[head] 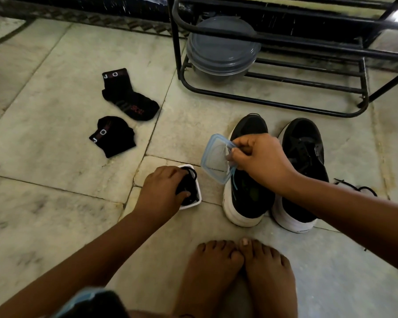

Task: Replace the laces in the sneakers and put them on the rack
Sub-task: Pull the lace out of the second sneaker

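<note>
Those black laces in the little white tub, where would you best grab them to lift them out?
Pinch the loop of the laces that arches above the far rim of the tub, coming straight down from above. The tub's walls block the sides, and the left hand already reaches in from the top. The right hand holds the lid aside.

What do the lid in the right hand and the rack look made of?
Lid: clear plastic with a blue rim, apparently; the floor shows through it. Rack: black-painted metal tubing, seemingly; thin round bars with a dull sheen.
</note>
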Demonstrator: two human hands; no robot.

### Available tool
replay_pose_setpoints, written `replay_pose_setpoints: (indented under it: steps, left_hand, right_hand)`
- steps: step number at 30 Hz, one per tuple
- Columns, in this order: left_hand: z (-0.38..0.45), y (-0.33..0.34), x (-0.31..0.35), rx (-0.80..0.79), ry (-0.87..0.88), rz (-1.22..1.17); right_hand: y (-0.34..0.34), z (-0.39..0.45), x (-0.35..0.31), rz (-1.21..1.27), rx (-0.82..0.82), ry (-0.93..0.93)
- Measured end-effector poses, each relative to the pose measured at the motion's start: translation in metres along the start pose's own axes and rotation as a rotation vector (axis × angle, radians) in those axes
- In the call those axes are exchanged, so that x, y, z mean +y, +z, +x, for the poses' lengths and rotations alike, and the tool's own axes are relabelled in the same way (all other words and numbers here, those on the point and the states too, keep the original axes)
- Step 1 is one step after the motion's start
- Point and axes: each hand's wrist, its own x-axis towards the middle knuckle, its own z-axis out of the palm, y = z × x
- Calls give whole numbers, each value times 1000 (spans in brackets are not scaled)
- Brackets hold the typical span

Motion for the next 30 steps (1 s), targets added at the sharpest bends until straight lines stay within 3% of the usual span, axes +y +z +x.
replay_pose_setpoints:
  steps: [4,16,18,22,26,30]
  left_hand:
    - [3,9,8,-132,24,345]
    - [15,6,14,-255,84,292]
    - [18,0,16,-223,21,96]
    - [18,-33,10,-14,-132,-265]
    - [14,-55,-17,48,-257,-197]
    - [7,-45,-45,-195,-412,25]
  right_hand:
    - [2,0,-1,17,-26,16]
    - [9,-1,1,-18,-71,-18]
    - [9,0,0,-23,-66,-18]
    - [8,1,-2,-25,-45,-27]
    - [9,1,-5,-25,-39,-43]
    - [13,2,-7,-37,-41,-62]
